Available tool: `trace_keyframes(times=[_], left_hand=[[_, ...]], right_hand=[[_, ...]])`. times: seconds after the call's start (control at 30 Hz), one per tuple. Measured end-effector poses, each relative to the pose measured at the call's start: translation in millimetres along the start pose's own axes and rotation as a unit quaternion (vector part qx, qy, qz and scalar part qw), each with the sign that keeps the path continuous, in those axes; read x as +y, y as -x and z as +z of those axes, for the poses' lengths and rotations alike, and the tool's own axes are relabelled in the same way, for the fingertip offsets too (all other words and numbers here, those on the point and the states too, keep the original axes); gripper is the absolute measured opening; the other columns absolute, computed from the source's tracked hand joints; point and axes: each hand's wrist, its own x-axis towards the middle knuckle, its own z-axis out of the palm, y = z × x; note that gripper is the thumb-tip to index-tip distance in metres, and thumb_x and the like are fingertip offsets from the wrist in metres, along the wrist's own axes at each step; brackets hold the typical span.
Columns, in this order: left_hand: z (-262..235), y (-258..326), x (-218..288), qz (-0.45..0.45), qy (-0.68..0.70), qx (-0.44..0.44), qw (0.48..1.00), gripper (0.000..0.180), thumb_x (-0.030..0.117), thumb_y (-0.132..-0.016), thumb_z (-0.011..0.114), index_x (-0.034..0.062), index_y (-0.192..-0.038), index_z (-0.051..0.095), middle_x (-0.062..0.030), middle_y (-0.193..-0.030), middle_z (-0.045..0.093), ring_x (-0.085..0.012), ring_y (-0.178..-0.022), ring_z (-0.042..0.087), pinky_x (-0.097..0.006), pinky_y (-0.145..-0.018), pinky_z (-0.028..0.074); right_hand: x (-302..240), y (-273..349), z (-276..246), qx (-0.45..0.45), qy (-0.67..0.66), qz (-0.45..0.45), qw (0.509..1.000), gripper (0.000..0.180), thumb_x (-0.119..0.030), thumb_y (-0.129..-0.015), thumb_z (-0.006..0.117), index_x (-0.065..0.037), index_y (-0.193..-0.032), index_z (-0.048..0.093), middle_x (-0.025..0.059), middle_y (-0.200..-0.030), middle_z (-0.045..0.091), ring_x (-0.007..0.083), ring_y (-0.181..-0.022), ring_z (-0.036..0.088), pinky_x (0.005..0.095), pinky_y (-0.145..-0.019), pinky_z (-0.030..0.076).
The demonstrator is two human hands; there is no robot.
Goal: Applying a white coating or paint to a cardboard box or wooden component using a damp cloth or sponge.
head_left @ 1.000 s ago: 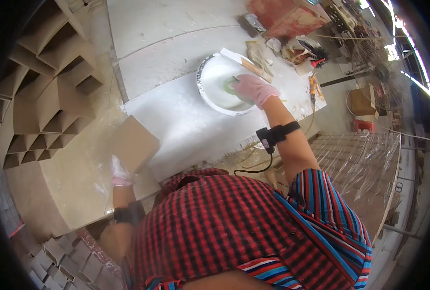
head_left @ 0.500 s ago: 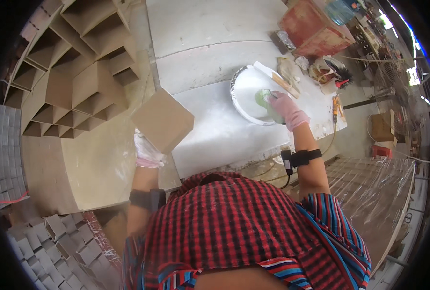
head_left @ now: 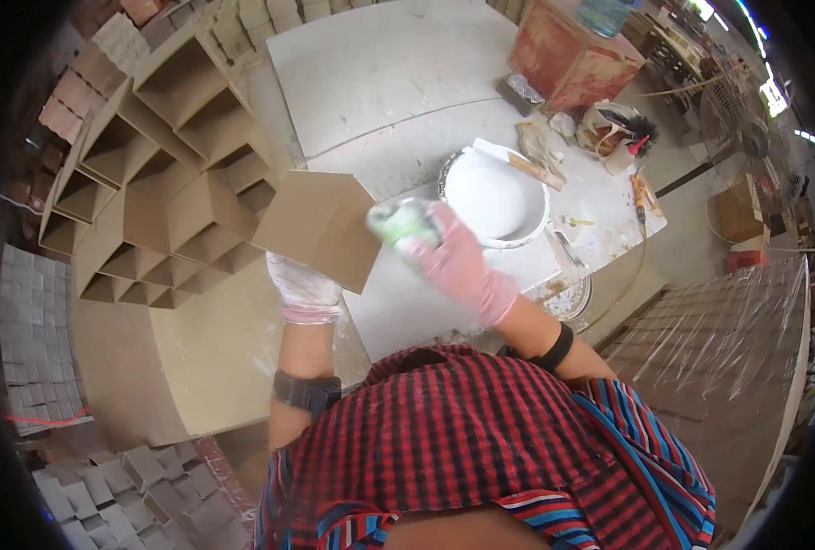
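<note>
My left hand (head_left: 305, 289), in a white-smeared glove, grips a brown cardboard box (head_left: 320, 225) by its near edge. The box is angular, with a flat face turned up. My right hand (head_left: 462, 266), in a pink glove, is closed around a green pad (head_left: 405, 227) coated with white. Motion blurs the pad, which is at the box's right edge; whether it touches cannot be told. To the right of it stands a round tub (head_left: 548, 206) holding white liquid. A flat wooden-handled tool (head_left: 522, 165) lies across the tub's far rim.
Joined open cardboard boxes (head_left: 164, 215) stand on the left board. A pale cloth (head_left: 540, 151), a bag of tools (head_left: 609, 128) and a red crate (head_left: 572, 60) occupy the far right of the white table (head_left: 380, 110). An orange-handled tool with a hose (head_left: 641, 197) lies at the right edge.
My right hand has moved left from the tub to the cardboard box, carrying the green pad. My left hand keeps hold of the box, which has turned slightly. The view has shifted a little.
</note>
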Motion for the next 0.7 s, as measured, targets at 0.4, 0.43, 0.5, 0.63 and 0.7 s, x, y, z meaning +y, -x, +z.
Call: trace_keyframes(times=[0.4,0.43,0.5,0.63,0.7], left_hand=[[36.0,3.9,63.3,-0.119,0.386,0.169,0.899,0.025,0.025,-0.091,0.035,0.0041,-0.097,0.049,-0.0029,-0.076,0.039,-0.0174,-0.066,0.04,-0.032,-0.061,0.04],[9.0,3.2,28.0,-0.044,0.441,0.011,0.896,0.034,0.031,-0.091,0.034,0.0038,-0.108,0.046,-0.0075,-0.096,0.045,-0.0218,-0.084,0.046,-0.037,-0.074,0.042],[-3.5,5.9,14.4,0.032,0.481,-0.152,0.863,0.045,0.036,-0.091,0.033,0.0036,-0.12,0.044,-0.0121,-0.117,0.05,-0.0263,-0.102,0.052,-0.041,-0.087,0.044],[-0.1,10.5,32.9,-0.084,0.662,-0.13,0.733,0.046,0.038,-0.09,0.037,0.0042,-0.12,0.045,-0.0129,-0.12,0.05,-0.0263,-0.104,0.052,-0.041,-0.088,0.045],[7.0,7.8,40.4,-0.076,0.437,0.015,0.896,0.045,0.037,-0.09,0.036,0.0035,-0.12,0.044,-0.0132,-0.119,0.05,-0.0269,-0.104,0.052,-0.04,-0.088,0.045]], right_hand=[[-47.8,-20.5,16.0,0.137,0.137,-0.121,0.974,0.043,-0.028,-0.074,0.063,-0.013,-0.113,0.051,0.0126,-0.092,0.056,0.0311,-0.085,0.054,0.0401,-0.074,0.044],[-60.3,-13.3,19.3,0.081,0.144,-0.2,0.966,0.042,-0.028,-0.074,0.063,-0.014,-0.112,0.051,0.0131,-0.093,0.055,0.0311,-0.084,0.054,0.04,-0.074,0.044],[-75.9,2.1,23.8,0.029,0.153,-0.276,0.948,0.041,-0.028,-0.074,0.063,-0.014,-0.111,0.052,0.0137,-0.094,0.055,0.0311,-0.083,0.054,0.0399,-0.073,0.044],[-72.3,-5.7,31.7,0.032,0.216,-0.306,0.927,0.037,-0.03,-0.074,0.064,-0.012,-0.105,0.054,0.0149,-0.093,0.056,0.0299,-0.084,0.056,0.0386,-0.073,0.045],[-70.7,-25.1,17.6,0.16,0.067,-0.13,0.976,0.036,-0.028,-0.075,0.064,-0.012,-0.106,0.054,0.0149,-0.092,0.056,0.0311,-0.085,0.056,0.0384,-0.072,0.046]])
